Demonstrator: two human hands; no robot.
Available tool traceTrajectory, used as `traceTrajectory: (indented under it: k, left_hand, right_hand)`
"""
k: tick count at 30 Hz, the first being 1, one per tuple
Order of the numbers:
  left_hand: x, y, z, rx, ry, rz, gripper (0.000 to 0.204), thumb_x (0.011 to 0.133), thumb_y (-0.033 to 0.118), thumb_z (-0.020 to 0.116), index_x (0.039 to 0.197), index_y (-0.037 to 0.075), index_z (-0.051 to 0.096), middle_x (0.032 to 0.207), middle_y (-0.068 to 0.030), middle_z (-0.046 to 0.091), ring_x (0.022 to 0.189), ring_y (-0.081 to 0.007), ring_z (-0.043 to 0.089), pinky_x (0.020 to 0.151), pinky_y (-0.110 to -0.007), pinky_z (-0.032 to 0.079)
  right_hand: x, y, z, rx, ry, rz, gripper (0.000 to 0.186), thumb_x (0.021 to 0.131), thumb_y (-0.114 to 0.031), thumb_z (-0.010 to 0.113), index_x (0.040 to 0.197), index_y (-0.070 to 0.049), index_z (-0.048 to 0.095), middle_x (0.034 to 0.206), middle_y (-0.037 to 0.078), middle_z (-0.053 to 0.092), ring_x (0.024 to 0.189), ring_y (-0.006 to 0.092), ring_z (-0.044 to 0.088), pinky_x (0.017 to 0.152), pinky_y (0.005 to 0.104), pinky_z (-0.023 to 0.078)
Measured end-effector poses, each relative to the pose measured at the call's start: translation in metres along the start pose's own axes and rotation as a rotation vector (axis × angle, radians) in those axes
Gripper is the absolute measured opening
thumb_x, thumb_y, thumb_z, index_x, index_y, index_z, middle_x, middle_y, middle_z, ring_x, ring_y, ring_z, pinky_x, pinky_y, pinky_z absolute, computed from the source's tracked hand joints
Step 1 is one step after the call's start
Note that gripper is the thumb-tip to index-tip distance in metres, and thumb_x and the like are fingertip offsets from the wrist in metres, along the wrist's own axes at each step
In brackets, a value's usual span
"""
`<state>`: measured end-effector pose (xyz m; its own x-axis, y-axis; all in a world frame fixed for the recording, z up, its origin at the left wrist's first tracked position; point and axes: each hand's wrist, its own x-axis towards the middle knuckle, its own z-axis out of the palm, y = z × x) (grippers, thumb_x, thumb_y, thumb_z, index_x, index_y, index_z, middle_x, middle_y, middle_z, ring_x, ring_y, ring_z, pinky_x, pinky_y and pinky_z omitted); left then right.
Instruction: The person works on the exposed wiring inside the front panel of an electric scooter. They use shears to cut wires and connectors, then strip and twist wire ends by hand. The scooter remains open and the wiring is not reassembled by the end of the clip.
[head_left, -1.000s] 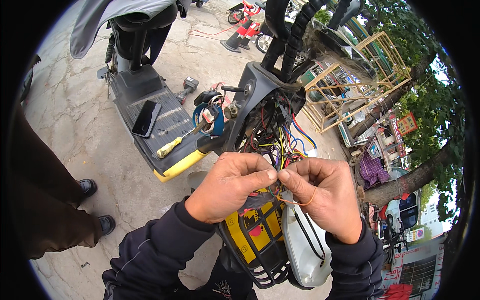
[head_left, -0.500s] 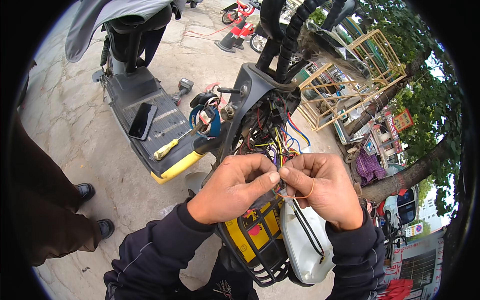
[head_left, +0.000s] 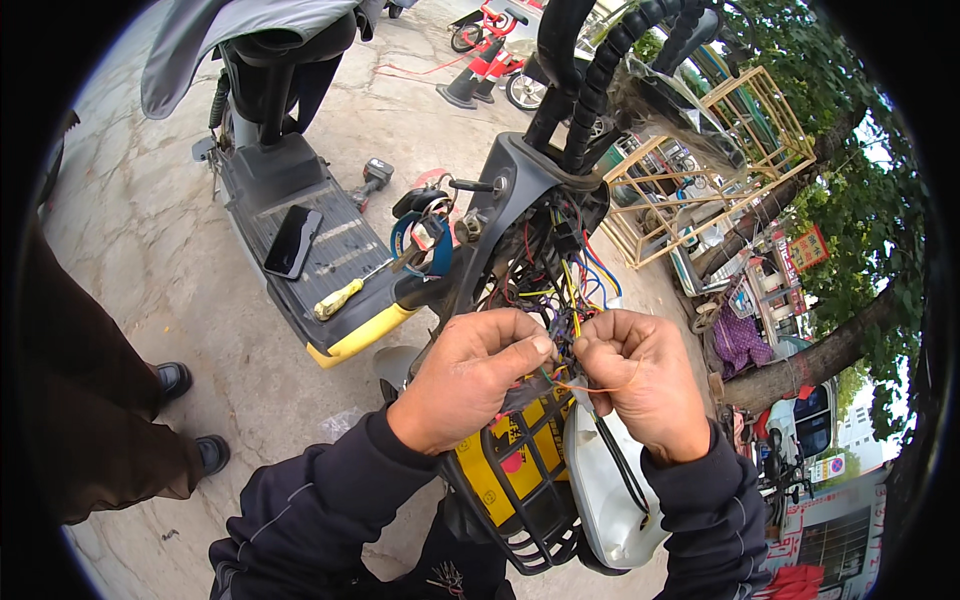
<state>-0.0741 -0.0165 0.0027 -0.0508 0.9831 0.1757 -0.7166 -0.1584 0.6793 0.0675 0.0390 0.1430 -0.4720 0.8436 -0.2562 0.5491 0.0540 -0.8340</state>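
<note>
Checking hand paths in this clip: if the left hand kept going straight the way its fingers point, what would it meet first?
The left hand points right, toward the right hand; its fingertips would likely meet the thin wires pinched between them first, though depth is unclear.

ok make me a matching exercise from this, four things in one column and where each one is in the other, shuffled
Things:
1. phone
2. yellow-handled screwdriver
3. orange wire
4. yellow box

Places:
A. in the black wire basket
B. looped between the left hand and right hand
C. flat on the other scooter's footboard, further from the person
D. on the footboard's near end, by its yellow edge

Pairs: 1-C, 2-D, 3-B, 4-A
</note>
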Motion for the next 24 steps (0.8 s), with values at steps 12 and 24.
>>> traceTrajectory:
  k: [12, 24]
  left_hand:
    - [-0.002, -0.005, 0.003, 0.391, 0.090, 0.198, 0.018, 0.100, 0.015, 0.066, 0.099, -0.002, 0.066, 0.085, -0.0024, 0.066, 0.075, -0.0078, 0.057, 0.067, -0.026, 0.048]
    - [-0.011, 0.012, 0.011, 0.619, 0.152, 0.409, 0.013, 0.090, 0.001, 0.074, 0.101, -0.006, 0.073, 0.093, -0.0068, 0.069, 0.085, -0.0107, 0.064, 0.076, -0.025, 0.051]
  right_hand:
    - [0.003, 0.017, -0.004, 0.257, -0.072, -0.050, 0.020, 0.098, -0.015, 0.070, 0.092, 0.003, 0.067, 0.069, 0.000, 0.060, 0.050, 0.0073, 0.053, 0.048, 0.0217, 0.042]
    - [0.001, 0.016, 0.001, 0.201, -0.093, -0.094, 0.025, 0.102, -0.020, 0.071, 0.102, 0.005, 0.069, 0.075, 0.002, 0.065, 0.053, 0.0068, 0.056, 0.050, 0.0213, 0.045]
